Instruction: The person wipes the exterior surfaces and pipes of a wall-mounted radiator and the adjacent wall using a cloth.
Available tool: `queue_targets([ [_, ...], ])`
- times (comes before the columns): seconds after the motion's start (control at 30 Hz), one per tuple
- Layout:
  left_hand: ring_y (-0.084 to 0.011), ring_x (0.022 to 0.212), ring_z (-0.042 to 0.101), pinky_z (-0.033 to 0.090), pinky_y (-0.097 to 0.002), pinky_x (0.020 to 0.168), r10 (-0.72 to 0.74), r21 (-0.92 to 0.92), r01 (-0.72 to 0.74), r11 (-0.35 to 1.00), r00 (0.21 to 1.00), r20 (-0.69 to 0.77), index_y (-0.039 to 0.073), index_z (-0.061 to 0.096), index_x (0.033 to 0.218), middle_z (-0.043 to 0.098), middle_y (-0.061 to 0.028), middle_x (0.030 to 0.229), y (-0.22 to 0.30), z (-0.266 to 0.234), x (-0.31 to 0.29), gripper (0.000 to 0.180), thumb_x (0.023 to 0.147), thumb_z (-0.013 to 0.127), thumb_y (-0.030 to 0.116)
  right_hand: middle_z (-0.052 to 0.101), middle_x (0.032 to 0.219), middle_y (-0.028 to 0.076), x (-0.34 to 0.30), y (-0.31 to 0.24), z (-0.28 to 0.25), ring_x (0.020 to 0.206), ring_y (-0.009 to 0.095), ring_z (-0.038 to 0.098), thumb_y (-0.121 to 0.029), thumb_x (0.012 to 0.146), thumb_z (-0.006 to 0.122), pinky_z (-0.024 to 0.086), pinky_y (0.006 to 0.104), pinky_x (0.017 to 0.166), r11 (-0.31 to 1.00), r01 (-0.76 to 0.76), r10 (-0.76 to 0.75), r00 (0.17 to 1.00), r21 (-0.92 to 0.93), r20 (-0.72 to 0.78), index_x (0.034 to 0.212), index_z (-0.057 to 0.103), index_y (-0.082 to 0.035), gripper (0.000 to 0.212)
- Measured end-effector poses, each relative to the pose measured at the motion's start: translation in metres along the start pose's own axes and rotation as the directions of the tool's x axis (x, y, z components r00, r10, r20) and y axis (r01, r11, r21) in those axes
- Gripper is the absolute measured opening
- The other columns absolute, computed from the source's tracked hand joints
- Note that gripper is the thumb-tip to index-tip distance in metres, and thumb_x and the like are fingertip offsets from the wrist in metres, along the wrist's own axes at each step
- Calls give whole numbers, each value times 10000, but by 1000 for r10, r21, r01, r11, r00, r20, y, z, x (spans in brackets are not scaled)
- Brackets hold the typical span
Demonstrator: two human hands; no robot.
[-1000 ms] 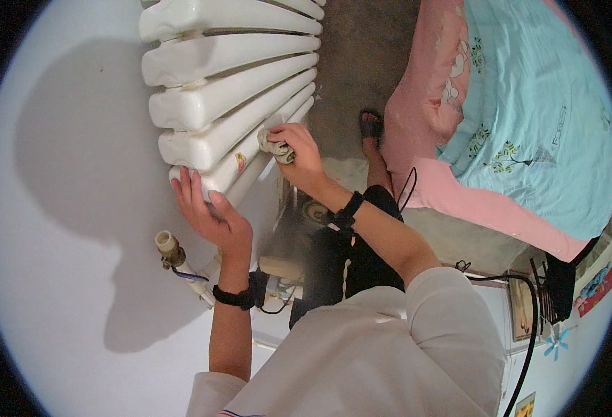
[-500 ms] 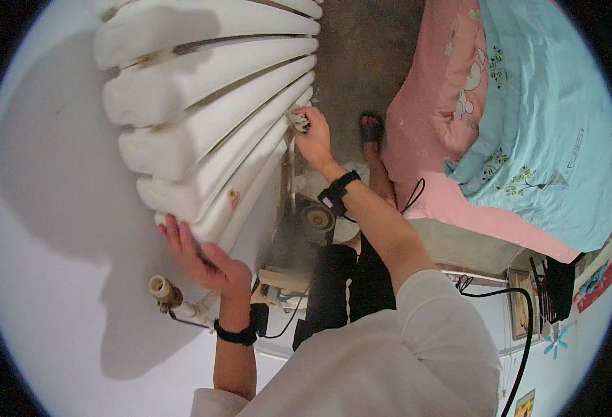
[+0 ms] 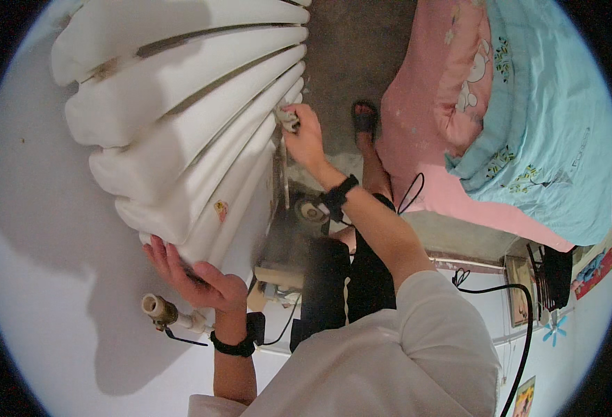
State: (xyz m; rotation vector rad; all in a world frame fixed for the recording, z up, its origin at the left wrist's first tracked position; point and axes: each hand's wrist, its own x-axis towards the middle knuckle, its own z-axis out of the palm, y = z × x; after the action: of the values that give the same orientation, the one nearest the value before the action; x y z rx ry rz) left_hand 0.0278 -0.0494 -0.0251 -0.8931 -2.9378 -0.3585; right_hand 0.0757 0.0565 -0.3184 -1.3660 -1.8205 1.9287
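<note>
Indoor light, moderate; seems to come from the right or behind. Broad soft shadows on white wall [image 3: 31, 208] and across upper radiator [image 3: 160, 160]. Floor [image 3: 348, 48] dim. Hazy, smeared dark patch between forearms. Fisheye: radiator fins fan out, straight edges bow, bluish fringe, black grainy corners. Bedding [image 3: 549, 125] print soft.

A single view looks steeply down from the person's head, through the left of two side-by-side fisheye lenses. The white shirt [image 3: 382, 347] fills the bottom centre, close up; the radiator [image 3: 174, 139] stretches across the upper left, the bed [image 3: 528, 125] the upper right, the floor [image 3: 351, 59] top centre. Dark corners round off the wide frame.
</note>
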Motion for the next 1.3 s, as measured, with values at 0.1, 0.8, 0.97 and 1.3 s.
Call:
queue_targets([
  [0.1, -481, 1433, 316, 225, -622, 1179, 34, -1, -34, 999, 999, 13, -58, 441, 1405, 408, -267, 1508, 0, 2, -2, 458, 1041, 389, 216, 616, 1108, 159, -13, -13, -10, 1078, 390, 576, 48, 755, 651, 455, 425, 947, 985, 168, -168, 986, 27, -22, 1107, 595, -46, 369],
  [0.8, -446, 1365, 426, 433, -543, 1085, -161, 184, 149, 972, 985, 54, 37, 319, 1498, 377, -264, 1516, -8, -19, -28, 531, 1076, 390, 352, 679, 1156, 228, 117, 149, 28, 1060, 424, 654, -28, 755, 647, 546, 464, 911, 937, -283, 289, 957, -204, -2, 1295, 585, -33, 543],
  [0.97, -443, 1301, 495, 506, -558, 1003, -133, 355, 81, 931, 983, 126, 264, 200, 1556, 394, -251, 1485, -15, -27, -36, 536, 1075, 430, 328, 650, 1274, 198, 120, 157, 26, 1159, 343, 636, -77, 800, 671, 521, 421, 955, 801, -570, 584, 811, -184, 31, 1419, 504, -39, 642],
  [1.3, -480, 1455, 270, 256, -611, 1170, -55, 63, 53, 997, 998, 26, -43, 392, 1427, 337, -308, 1533, -8, -9, -13, 530, 1022, 389, 299, 695, 1109, 189, 72, 116, 7, 1049, 333, 672, -117, 834, 697, 515, 420, 895, 950, -306, 295, 944, 63, 147, 1193, 593, -19, 387],
])
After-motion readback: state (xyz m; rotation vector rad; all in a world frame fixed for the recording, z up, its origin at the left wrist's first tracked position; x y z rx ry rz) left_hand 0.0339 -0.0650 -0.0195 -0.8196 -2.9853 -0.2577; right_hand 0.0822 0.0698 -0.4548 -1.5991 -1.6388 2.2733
